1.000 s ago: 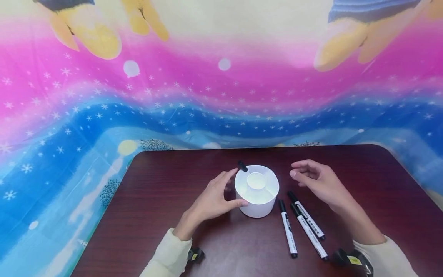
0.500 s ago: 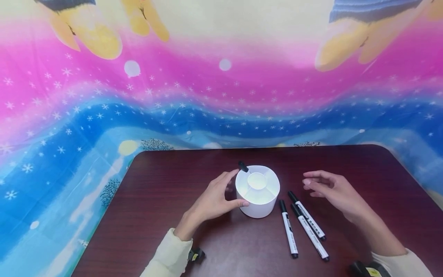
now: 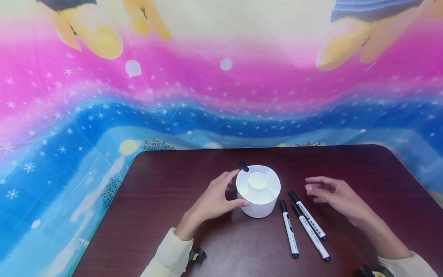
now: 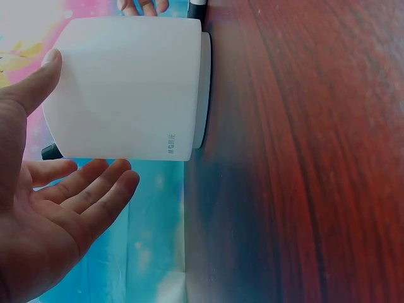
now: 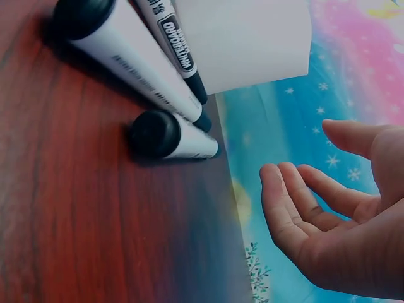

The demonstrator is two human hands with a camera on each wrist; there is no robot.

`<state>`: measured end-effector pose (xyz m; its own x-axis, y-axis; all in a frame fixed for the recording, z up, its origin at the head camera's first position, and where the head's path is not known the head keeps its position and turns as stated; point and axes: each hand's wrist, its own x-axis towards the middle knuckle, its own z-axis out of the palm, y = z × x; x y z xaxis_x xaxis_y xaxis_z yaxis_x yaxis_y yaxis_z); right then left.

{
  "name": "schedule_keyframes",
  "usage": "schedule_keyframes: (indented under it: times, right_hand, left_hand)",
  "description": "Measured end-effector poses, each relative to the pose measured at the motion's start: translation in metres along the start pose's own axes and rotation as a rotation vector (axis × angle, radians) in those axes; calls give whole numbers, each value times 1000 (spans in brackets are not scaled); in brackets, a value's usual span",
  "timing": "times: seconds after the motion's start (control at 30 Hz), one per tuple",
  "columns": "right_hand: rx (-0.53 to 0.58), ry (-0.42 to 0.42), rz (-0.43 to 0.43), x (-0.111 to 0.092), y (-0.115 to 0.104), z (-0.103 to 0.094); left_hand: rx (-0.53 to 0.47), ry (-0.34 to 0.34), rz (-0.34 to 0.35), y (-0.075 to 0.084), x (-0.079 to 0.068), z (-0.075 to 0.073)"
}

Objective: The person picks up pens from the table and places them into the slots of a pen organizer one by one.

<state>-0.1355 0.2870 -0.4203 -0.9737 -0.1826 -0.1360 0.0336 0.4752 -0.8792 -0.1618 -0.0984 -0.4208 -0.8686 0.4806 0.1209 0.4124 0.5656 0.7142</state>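
A round white pen holder [image 3: 257,207] with a middle cup and divided compartments stands upright on the table. One black-capped marker [image 3: 243,166] leans in its left rear compartment, mostly hidden by the wall. My left hand [image 3: 216,200] holds the holder's left side, thumb on the near wall and index finger by the far rim; the left wrist view shows the other fingers [image 4: 101,196] loosely extended beside it. To the right, my right hand [image 3: 333,194] hovers with relaxed fingers, holding nothing. Between it and the holder lie three white whiteboard markers with black caps [image 3: 290,231].
The dark red-brown wooden table [image 3: 166,181] has rounded far corners. A patterned pink and blue cloth [image 3: 207,96] hangs behind it. Two of the markers [image 3: 311,223] lie side by side, nearly touching; the third is a little to their left.
My right hand has drawn back to the right and slightly toward me, away from the pen holder. The left hand, holder and markers have stayed in place.
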Motion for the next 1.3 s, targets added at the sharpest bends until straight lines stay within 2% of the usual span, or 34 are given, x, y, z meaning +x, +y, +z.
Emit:
schedule_keyframes:
  times: [0.7, 1.03, 1.3]
  right_hand:
    - [5, -117, 49, -2, 22, -3]
    - [-29, -139, 99, 0, 26, 2]
    - [-42, -137, 103, 2, 29, 6]
  left_hand:
    - [-2, 0, 4, 0, 0, 1]
    - [2, -1, 2, -1, 0, 1]
    - [-3, -4, -3, -1, 0, 1]
